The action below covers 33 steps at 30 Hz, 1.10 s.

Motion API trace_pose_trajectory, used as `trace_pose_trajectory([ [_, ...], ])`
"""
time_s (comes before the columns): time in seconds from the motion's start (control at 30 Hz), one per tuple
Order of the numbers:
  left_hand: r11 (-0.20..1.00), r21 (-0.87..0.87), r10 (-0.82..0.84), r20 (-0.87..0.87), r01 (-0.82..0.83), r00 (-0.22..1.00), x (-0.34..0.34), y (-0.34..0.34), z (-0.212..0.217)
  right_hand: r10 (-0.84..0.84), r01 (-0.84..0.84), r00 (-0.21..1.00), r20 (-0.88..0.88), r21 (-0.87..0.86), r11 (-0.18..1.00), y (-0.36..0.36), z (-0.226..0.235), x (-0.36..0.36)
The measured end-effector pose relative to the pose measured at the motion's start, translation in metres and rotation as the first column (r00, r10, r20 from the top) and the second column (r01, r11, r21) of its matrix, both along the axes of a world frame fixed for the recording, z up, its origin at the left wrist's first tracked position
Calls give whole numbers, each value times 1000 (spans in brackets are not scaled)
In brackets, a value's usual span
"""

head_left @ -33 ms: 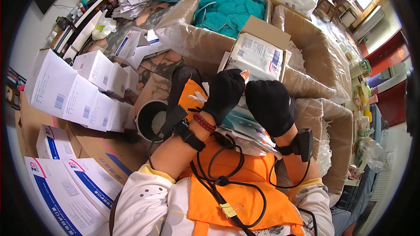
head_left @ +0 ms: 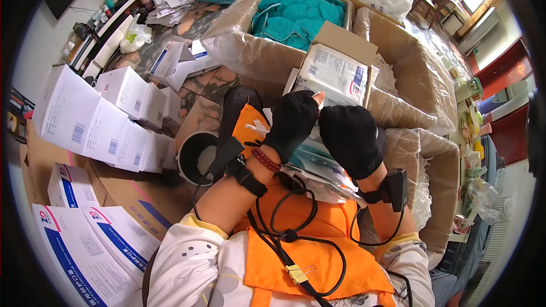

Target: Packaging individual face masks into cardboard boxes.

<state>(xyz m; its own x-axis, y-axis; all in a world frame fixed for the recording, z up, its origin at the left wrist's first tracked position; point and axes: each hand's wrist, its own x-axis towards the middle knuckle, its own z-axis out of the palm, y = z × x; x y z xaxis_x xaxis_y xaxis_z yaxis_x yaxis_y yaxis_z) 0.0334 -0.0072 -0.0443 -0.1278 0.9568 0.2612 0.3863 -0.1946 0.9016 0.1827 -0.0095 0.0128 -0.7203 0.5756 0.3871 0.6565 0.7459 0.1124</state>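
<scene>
My left hand [head_left: 292,122], in a black glove with bare fingertips, is curled at the near side of an opened carton. Beside it is my right hand [head_left: 352,141], gloved the same way, its knuckles bent. Both look closed, with their fingers mostly turned away from view, so what they hold is hidden. Under and between the wrists lies a pile of flat packets [head_left: 318,167], white and teal, over my orange apron [head_left: 301,222]. Just beyond my hands, the carton [head_left: 347,42] holds white printed packs [head_left: 333,74].
Plastic-lined boxes stand ahead and right, one full of teal masks [head_left: 301,14]. White mask cartons [head_left: 85,119] line the left, with more printed cartons [head_left: 85,250] nearer. A dark bin [head_left: 190,153] stands by my left arm. Black cables [head_left: 284,233] hang across my apron.
</scene>
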Motion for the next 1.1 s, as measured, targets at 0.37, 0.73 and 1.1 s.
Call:
trace_pose_trajectory([
  [0.37,959,-140,202,-275,-247,940,-60,21,-10,255,-259,966,-49,-176,950,-71,19,-7],
  [0.73,949,259,227,-174,-178,958,-33,-3,10,-170,-50,963,-208,-761,646,-23,-79,6],
  [1.1,962,166,-92,-554,218,827,-28,-14,-16,-3,-156,938,-347,-431,889,51,-44,18],
])
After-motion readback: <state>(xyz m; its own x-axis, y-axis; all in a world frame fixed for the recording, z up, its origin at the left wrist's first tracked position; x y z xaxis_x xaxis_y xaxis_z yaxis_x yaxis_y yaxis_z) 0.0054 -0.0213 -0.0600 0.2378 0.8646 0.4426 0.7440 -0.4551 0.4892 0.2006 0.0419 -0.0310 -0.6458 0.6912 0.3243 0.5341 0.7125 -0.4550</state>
